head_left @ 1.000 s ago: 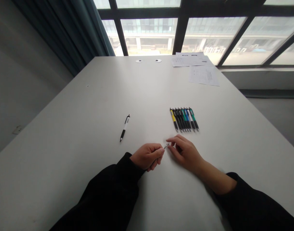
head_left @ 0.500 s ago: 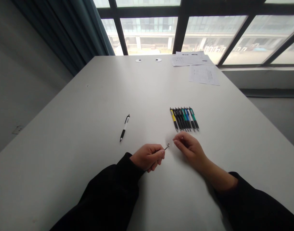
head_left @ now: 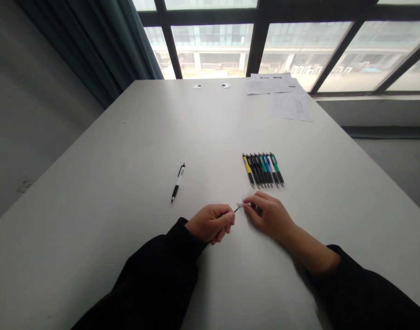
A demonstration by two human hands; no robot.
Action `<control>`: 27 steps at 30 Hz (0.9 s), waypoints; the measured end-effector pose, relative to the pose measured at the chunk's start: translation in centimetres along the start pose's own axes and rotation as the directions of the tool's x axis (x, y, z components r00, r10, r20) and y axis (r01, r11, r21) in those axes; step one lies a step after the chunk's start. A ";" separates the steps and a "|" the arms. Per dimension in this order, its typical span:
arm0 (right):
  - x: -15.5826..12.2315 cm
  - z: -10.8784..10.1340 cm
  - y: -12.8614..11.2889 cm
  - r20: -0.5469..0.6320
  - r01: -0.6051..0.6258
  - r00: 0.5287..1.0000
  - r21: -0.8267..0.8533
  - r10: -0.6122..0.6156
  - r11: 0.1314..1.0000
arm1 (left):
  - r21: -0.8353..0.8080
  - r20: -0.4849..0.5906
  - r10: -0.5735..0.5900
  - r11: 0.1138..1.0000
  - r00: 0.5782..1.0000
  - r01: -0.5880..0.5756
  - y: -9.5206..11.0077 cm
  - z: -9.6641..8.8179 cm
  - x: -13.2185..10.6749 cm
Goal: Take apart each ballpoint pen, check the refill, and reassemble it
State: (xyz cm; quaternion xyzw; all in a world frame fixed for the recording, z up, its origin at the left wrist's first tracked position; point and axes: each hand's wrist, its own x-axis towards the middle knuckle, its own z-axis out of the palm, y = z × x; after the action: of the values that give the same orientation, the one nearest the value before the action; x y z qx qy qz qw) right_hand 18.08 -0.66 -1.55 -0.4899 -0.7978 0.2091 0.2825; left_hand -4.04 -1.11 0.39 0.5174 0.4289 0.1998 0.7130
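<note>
My left hand [head_left: 211, 223] is closed in a fist around a pen [head_left: 237, 209], most of it hidden by the fingers. Only a thin dark length with a silvery end sticks out toward the right. My right hand [head_left: 266, 211] is closed, thumb and forefinger pinching a small clear piece [head_left: 239, 204] at that end; its kind is too small to tell. Left of both hands lies a single white pen [head_left: 178, 182] with a black grip. Just beyond my right hand, several pens [head_left: 264, 170] in yellow, black, green, blue and white lie side by side.
The white table [head_left: 210, 133] reaches back to the window. Printed sheets of paper [head_left: 290, 105] lie at its far right, and two small white ovals [head_left: 225, 85] with dark spots sit near the far edge. A dark curtain [head_left: 93, 41] hangs at the left.
My right hand has moved slightly left, bringing its fingertips and the clear piece up to the pen's end. My left hand has stayed nearly still.
</note>
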 end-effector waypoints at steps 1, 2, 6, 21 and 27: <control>0.0 0.0 0.0 0.006 0.001 1.000 0.001 -0.001 1.000 | 0.002 0.001 0.001 1.000 1.000 -0.001 0.0 0.0 0.0; 0.0 0.0 0.0 0.010 0.002 1.000 0.010 -0.002 1.000 | 0.005 0.003 0.001 1.000 1.000 -0.001 0.0 0.0 0.0; 0.1 -0.4 -0.1 -0.041 0.015 0.999 0.103 -0.011 0.995 | 0.012 0.006 -0.003 1.000 1.000 0.003 -0.1 -0.1 0.1; 0.2 -1.7 0.6 -0.146 0.319 0.941 0.069 -0.306 0.945 | -0.086 0.062 -0.025 0.996 0.998 0.031 0.1 -1.2 0.1; 0.4 -3.1 1.3 -0.286 0.223 0.941 0.117 -0.182 0.968 | -0.393 -0.192 -0.028 0.918 0.981 -0.051 0.7 -3.7 0.4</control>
State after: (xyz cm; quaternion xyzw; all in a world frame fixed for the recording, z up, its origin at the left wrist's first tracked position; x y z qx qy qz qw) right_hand 20.78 0.45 0.13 -0.4070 -0.7799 0.1678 0.4450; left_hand -6.74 1.54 0.47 0.3433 0.4439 0.3360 0.7564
